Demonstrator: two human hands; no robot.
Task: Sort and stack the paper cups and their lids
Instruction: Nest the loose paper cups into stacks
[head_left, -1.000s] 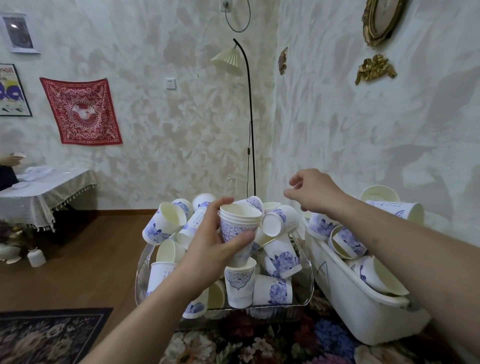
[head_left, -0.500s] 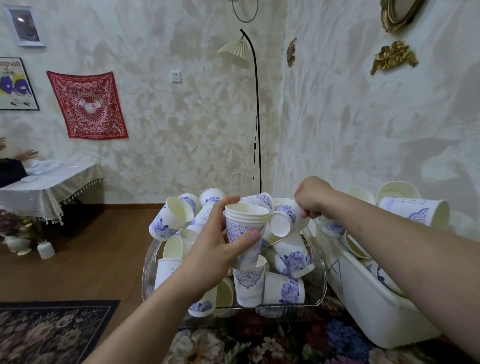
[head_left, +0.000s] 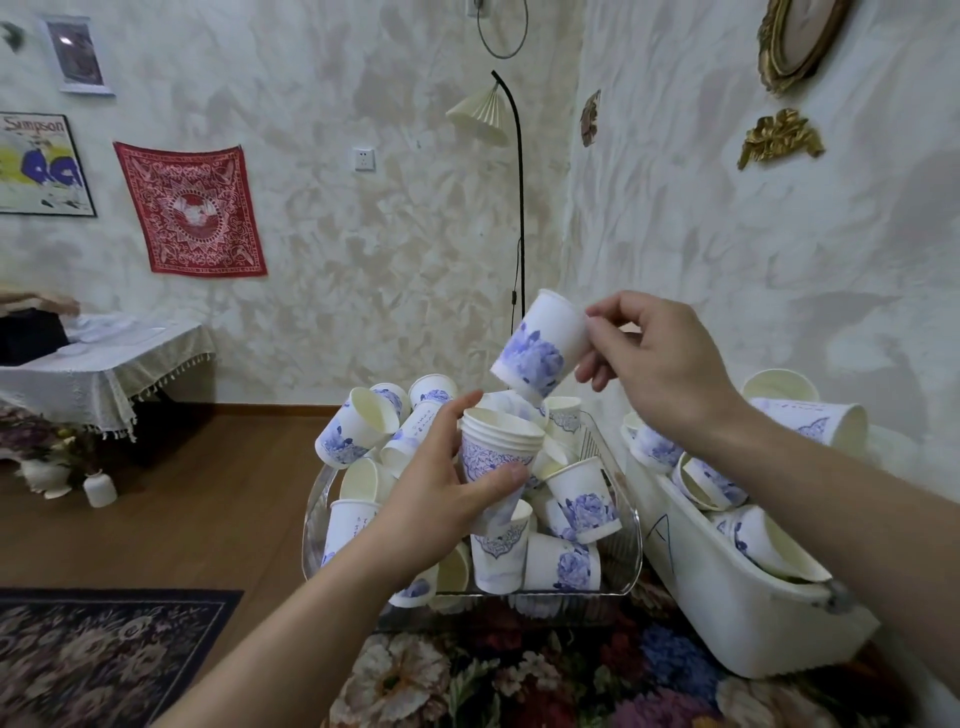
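Left hand: wrapped round nested stack of cups, mouth up, over clear tray.
Right hand: pinching single floral cup, tilted, base aimed down at stack, not yet inside.
Risk one: tilt too steep, base catching stack's rim, cup bouncing into loose cups below.
Risk two: light pinch slipping mid-drop.
Risk three: mismatched print joining wrong stack.
Lids: none visible.
White bin: more cups waiting, beside tray.
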